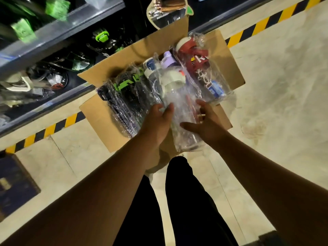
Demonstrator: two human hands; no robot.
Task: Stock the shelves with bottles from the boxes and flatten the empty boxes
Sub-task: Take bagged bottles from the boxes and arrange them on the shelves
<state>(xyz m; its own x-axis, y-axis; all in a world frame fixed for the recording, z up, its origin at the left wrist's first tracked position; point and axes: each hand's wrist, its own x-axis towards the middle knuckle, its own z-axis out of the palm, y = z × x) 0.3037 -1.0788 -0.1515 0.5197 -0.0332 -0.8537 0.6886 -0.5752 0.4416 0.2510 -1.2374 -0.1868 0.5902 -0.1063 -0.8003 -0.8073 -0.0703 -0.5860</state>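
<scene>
An open cardboard box (pixel 229 68) stands on the floor, full of plastic-wrapped bottles. A clear bottle with a pale lid (pixel 179 107) lies on top, pointing toward me. My left hand (pixel 158 121) holds its left side, thumb on the wrapping. My right hand (pixel 205 119) cups its right side with the fingers under it. Beside it lie a black bottle with green clips (pixel 124 96), a red-lidded bottle (pixel 193 57), a purple-lidded one (pixel 168 59) and a dark blue-lidded one (pixel 150 66).
Grey shelves (pixel 53 34) at the left hold wrapped black and green bottles (pixel 101 37). A yellow-black hazard stripe (pixel 262 25) runs along the floor by the shelf base. My dark-trousered legs (pixel 177 201) stand just before the box. A dark mat (pixel 16 183) lies at far left.
</scene>
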